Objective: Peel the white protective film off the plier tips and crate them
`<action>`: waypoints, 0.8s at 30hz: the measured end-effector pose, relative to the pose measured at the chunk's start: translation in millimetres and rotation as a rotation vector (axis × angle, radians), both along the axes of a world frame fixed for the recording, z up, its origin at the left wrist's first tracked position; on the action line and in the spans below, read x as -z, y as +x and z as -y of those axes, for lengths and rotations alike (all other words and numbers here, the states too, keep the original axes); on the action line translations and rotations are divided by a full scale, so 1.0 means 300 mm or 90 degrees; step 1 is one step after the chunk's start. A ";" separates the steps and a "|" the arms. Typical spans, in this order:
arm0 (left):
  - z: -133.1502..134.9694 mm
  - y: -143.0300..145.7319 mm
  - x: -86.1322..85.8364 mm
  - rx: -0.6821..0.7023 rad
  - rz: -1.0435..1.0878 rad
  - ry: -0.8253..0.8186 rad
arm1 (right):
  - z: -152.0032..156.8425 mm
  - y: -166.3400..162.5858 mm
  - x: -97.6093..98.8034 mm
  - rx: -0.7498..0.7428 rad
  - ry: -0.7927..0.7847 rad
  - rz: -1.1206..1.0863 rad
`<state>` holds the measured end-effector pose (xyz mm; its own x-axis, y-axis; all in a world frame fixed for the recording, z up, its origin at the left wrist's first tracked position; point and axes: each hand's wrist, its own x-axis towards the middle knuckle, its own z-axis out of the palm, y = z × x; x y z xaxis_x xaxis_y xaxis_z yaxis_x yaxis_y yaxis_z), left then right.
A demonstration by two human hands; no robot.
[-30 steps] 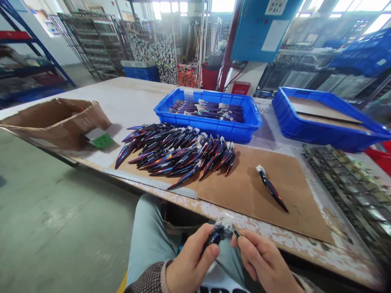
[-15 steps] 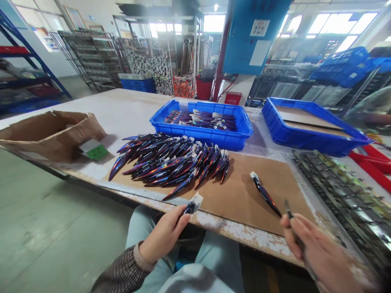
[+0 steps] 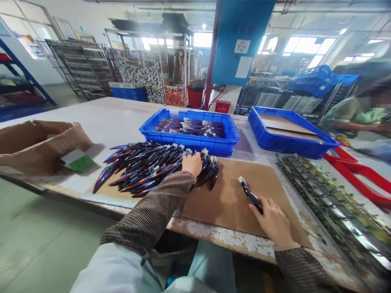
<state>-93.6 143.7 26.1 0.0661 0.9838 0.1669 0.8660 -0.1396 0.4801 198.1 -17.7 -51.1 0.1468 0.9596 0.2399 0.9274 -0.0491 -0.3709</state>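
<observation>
Cardboard (image 3: 220, 203) lies under 1 glossy dark piece (image 3: 249, 193), its near end closed in my right hand (image 3: 273, 221); my left hand (image 3: 192, 164) curls over the pile (image 3: 143, 173), its hold hidden from view.

You have a bright room, with daylight from the far windows (image 3: 203, 39) burned out to white and a small ceiling lamp (image 3: 204, 26) glowing. A milky haze washes out your background. Soft shadow lies right of the cardboard box (image 3: 61, 148); beneath your desk (image 3: 106, 108) it is dark. Glints streak the glossy dark pieces (image 3: 146, 156) and metal strips (image 3: 345, 207). Your view stretches toward the edges, blurring the person (image 3: 345, 116) at right.
</observation>
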 end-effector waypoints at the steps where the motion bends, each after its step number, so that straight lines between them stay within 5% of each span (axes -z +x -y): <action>1: -0.021 0.011 0.001 -0.005 0.001 0.006 | -0.015 0.002 0.004 0.003 -0.003 0.009; 7: 0.047 0.055 0.011 0.031 0.117 0.045 | -0.054 0.003 0.022 0.037 0.025 -0.037; 16: 0.521 0.198 0.179 0.136 0.527 -0.127 | 0.173 -0.296 -0.014 -0.114 0.128 -0.231; 20: 0.613 0.148 0.179 0.106 0.658 -0.177 | 0.263 -0.375 -0.034 -0.210 0.021 -0.412; 24: 0.668 0.058 0.170 0.054 0.789 -0.259 | 0.309 -0.384 -0.076 -0.181 -0.210 -0.714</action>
